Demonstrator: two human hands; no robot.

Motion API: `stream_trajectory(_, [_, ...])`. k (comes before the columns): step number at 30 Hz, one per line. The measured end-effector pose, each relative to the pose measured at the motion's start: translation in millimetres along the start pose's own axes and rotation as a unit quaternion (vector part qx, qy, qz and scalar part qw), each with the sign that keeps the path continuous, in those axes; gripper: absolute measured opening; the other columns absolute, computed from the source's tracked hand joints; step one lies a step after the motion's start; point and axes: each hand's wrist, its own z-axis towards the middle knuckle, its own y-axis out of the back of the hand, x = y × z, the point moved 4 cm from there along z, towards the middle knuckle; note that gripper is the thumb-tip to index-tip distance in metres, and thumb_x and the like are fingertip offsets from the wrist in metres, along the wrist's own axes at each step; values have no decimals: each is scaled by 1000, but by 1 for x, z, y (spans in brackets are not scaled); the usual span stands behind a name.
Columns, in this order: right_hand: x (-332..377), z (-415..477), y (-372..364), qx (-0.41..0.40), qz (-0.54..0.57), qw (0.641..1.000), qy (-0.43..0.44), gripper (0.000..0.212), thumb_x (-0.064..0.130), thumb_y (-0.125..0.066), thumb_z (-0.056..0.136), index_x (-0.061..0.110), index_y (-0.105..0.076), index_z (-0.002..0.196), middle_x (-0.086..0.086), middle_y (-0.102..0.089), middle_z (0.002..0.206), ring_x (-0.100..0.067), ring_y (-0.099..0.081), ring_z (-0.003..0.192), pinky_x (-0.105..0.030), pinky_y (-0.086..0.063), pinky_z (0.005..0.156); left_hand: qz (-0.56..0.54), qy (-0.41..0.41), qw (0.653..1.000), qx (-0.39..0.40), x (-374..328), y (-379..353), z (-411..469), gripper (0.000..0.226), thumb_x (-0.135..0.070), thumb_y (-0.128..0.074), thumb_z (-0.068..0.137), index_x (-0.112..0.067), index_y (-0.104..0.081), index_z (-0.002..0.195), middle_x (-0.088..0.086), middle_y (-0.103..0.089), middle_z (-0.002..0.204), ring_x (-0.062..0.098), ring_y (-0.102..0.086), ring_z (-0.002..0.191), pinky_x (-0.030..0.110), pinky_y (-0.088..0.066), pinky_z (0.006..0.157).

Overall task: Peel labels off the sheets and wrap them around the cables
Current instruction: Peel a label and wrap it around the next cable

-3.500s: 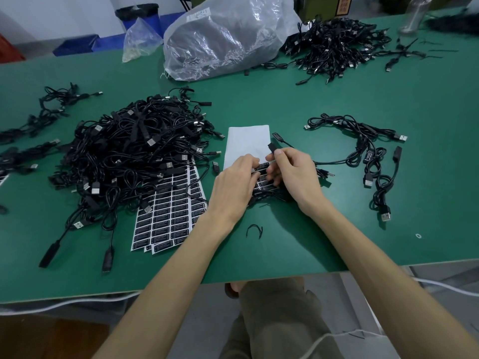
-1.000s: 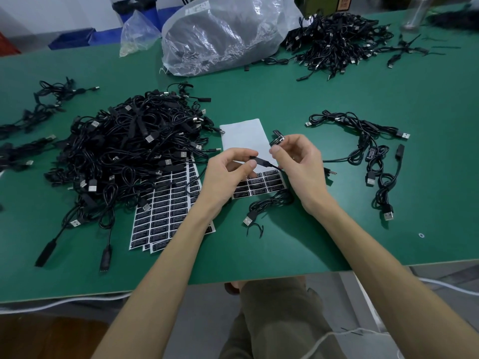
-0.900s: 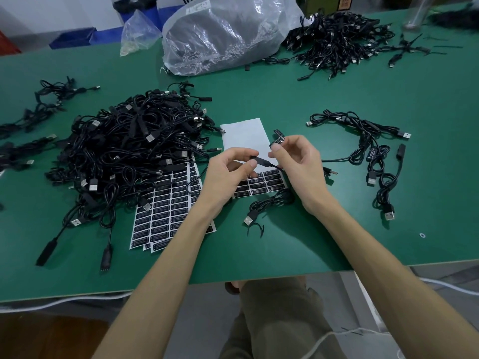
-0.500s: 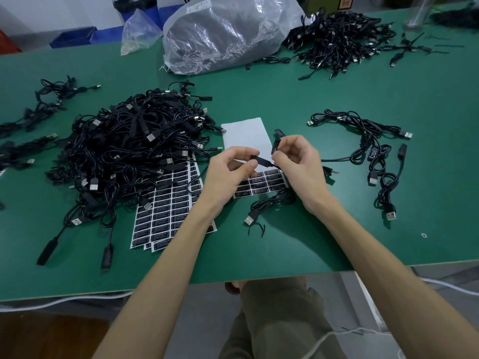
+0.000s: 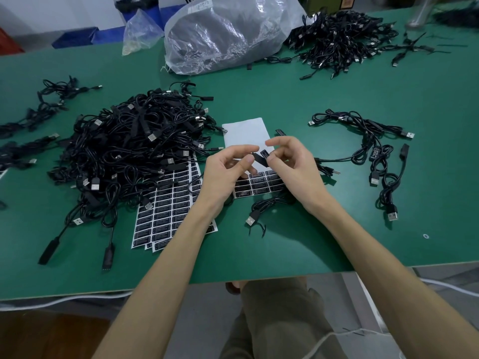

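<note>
Head view: label [image 5: 264, 153] pinched in right hand [image 5: 293, 164] grip, against cable [image 5: 268, 202] clamped in left hand [image 5: 225, 172] grip, above sheet [image 5: 259, 183] on tabletop [image 5: 311, 244]; risk: skewed wrap, adhesive halves mating off-square as cable twists.

left: big cable pile [image 5: 134, 149] blocks, label sheets [image 5: 166, 211] poke out at its near edge | far centre: plastic bag [image 5: 223, 35] | far right: second cable pile [image 5: 337, 40] | right: loose cables [image 5: 375, 156] | free: bare table [image 5: 285, 94] mid-far, near-right corner
</note>
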Motion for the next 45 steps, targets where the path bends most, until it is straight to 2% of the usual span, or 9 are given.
stream_trajectory(6, [0,0,0,6,17,1000,-1,13,4,-64,97,10,-70,107,-7,-65,86,-12,-58,79,-21,-47,74,-15,0,1000,2,0,1,0,17,-10,-71,96,-15,-76,111,1,-76,97,18,-69,75,29,-55,72])
stream_trajectory(10, [0,1,2,4,10,1000,5,16,4,-61,97,12,-72,105,-6,-61,82,-3,-50,65,-11,-39,57,-17,-3,1000,8,0,1,0,16,-10,-70,97,-14,-76,111,3,-78,99,17,-68,74,27,-54,71])
stream_trajectory(15, [3,-1,1,17,4,1000,13,21,1,-60,97,13,-76,100,0,-67,84,0,-49,62,-9,-37,55,-22,0,1000,9,1,1,0,16,-10,-70,97,-17,-76,109,2,-77,99,17,-68,74,28,-55,71])
stream_trajectory(18, [5,-2,0,16,8,1000,21,21,-2,-59,96,9,-78,97,-1,-72,92,2,-56,69,-12,-43,65,-19,-1,1000,8,1,1,0,15,-11,-71,97,-15,-76,110,4,-78,100,17,-68,74,28,-55,72])
stream_trajectory(21, [3,-1,0,14,17,999,26,17,0,-63,96,9,-77,98,-13,-71,87,-11,-56,78,-25,-46,75,-17,1,1000,5,1,1,0,15,-11,-70,97,-14,-76,111,1,-77,98,16,-68,73,27,-55,72])
stream_trajectory(25, [1,0,4,-15,40,999,24,13,4,-66,96,12,-76,99,11,-69,78,-1,-61,71,-12,-45,65,-11,2,1000,1,0,0,-1,15,-9,-69,97,-10,-75,112,1,-76,97,15,-67,72,26,-55,71])
stream_trajectory(29, [1,1,9,-60,64,996,34,11,7,-68,96,15,-75,98,9,-71,83,-8,-63,79,-22,-51,77,-19,2,1000,-2,-2,0,-1,13,-9,-70,97,-13,-75,108,-1,-77,95,15,-68,70,27,-55,71])
stream_trajectory(37, [2,0,9,-54,126,990,36,5,5,-67,96,8,-70,99,0,-69,80,-19,-69,70,-25,-46,49,-63,-27,996,-64,-5,3,-4,17,-8,-70,97,2,-69,111,14,-77,89,29,-77,81,33,-61,76])
stream_trajectory(45, [-4,1,1,-30,115,993,-2,9,2,-69,95,7,-69,102,3,-72,78,-17,-71,73,-23,-53,61,-21,-21,1000,-4,-6,-6,-5,16,-1,-72,93,-6,-72,108,8,-79,94,24,-77,81,29,-59,72])
